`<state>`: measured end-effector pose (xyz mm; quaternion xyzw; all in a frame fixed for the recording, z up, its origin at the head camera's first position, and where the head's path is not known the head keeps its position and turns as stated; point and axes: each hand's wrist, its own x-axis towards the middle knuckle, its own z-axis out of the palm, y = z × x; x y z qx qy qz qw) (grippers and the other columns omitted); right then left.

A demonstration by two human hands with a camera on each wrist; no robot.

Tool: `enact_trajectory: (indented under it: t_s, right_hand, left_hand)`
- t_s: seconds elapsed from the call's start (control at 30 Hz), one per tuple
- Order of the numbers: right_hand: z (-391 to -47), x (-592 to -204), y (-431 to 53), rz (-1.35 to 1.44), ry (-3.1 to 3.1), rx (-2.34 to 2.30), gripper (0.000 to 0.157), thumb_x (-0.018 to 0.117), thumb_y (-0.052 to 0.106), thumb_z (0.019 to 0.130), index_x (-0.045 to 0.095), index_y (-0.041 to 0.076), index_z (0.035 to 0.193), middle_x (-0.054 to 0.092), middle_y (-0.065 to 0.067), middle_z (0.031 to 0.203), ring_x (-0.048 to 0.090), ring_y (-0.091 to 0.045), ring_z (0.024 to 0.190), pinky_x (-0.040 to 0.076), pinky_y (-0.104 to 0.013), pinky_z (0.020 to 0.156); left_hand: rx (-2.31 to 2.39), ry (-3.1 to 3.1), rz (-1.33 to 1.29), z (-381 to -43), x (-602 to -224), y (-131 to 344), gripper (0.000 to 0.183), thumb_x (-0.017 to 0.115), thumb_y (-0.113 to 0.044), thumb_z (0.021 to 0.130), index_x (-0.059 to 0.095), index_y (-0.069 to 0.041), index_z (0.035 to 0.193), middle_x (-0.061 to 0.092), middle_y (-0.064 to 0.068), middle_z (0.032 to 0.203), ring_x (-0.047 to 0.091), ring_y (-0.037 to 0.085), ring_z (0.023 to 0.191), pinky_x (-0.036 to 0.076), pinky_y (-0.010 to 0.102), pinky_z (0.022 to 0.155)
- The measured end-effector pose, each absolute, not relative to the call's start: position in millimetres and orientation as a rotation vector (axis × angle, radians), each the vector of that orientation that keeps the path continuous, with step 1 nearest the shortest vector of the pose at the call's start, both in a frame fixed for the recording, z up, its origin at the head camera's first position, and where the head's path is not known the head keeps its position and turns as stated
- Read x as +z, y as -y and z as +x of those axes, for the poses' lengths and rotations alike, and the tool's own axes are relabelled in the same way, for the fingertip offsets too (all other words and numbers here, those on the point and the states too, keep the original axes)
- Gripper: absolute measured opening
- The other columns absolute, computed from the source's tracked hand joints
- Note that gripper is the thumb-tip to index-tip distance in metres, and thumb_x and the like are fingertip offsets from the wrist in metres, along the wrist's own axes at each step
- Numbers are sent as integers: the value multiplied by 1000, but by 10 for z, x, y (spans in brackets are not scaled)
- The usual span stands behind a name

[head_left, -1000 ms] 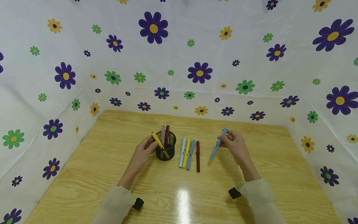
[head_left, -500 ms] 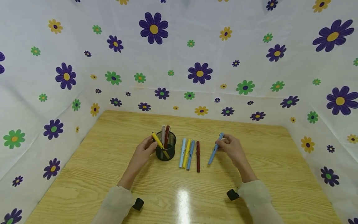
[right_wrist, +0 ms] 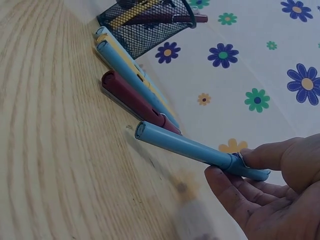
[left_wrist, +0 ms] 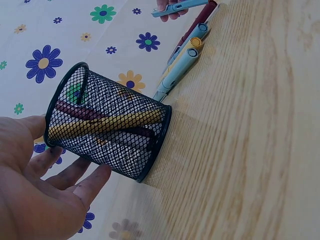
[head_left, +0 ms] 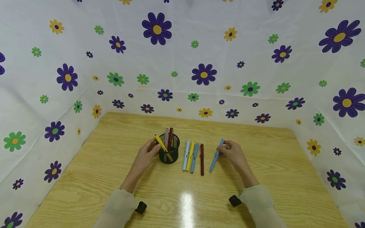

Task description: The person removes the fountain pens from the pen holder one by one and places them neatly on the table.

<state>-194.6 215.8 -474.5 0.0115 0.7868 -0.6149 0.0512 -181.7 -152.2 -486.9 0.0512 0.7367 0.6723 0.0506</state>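
My right hand (head_left: 232, 154) pinches a blue pen (head_left: 216, 160) between thumb and fingers. The pen slants, its lower end close to the tabletop; whether it touches, I cannot tell. In the right wrist view the blue pen (right_wrist: 185, 146) lies across my fingertips. My left hand (head_left: 146, 155) holds the side of a black mesh pen holder (head_left: 169, 157), thumb and fingers about its wall near the rim. Inside lean a yellow pen (head_left: 160, 142), a grey pen (head_left: 166, 136) and a dark red pen (head_left: 170, 139). The left wrist view shows the mesh pen holder (left_wrist: 107, 122) upright on the table.
Between my hands lie a light blue pen (head_left: 186, 156), a yellow pen (head_left: 190, 156) and a blue pen (head_left: 194, 158), side by side. A dark red pen (head_left: 201, 160) lies slightly apart on their right. Flowered cloth (head_left: 182, 57) walls the wooden table (head_left: 114, 142).
My right hand has moved left and toward me with the blue pen, lowering it nearer the dark red pen on the table. My left hand has stayed at the pen holder.
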Motion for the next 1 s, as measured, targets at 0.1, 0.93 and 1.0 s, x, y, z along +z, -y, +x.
enact_trajectory:
  t_s: [0.1, 0.93, 1.0]
  right_hand:
    - [-1940, -4764, -2139, 30, -2384, -1876, 51, 64, 5, 103, 44, -18, 144, 68, -33, 113, 75, -30, 87, 63, -42, 85]
    - [-1913, -4805, -1942, 32, -2327, -1880, 52, 62, 2, 103, 42, -22, 143, 68, -33, 109, 74, -39, 87, 64, -46, 81]
    - [-1917, -4817, -1928, 29, -2345, -1860, 50, 63, 3, 103, 43, -22, 142, 69, -31, 107, 75, -39, 86, 64, -44, 81]
  left_hand:
    - [2044, -2245, 156, -1816, -4868, 1521, 60, 55, -23, 110, 32, -1, 161, 41, 25, 157, 43, 39, 143, 45, 51, 113]
    - [2050, -2235, 158, -1808, -4847, 1512, 60, 55, -22, 110, 32, -2, 161, 42, 24, 157, 44, 38, 143, 46, 51, 112]
    - [2046, -2239, 160, -1812, -4852, 1515, 60, 55, -23, 110, 32, -2, 161, 42, 24, 157, 44, 38, 143, 46, 51, 112]
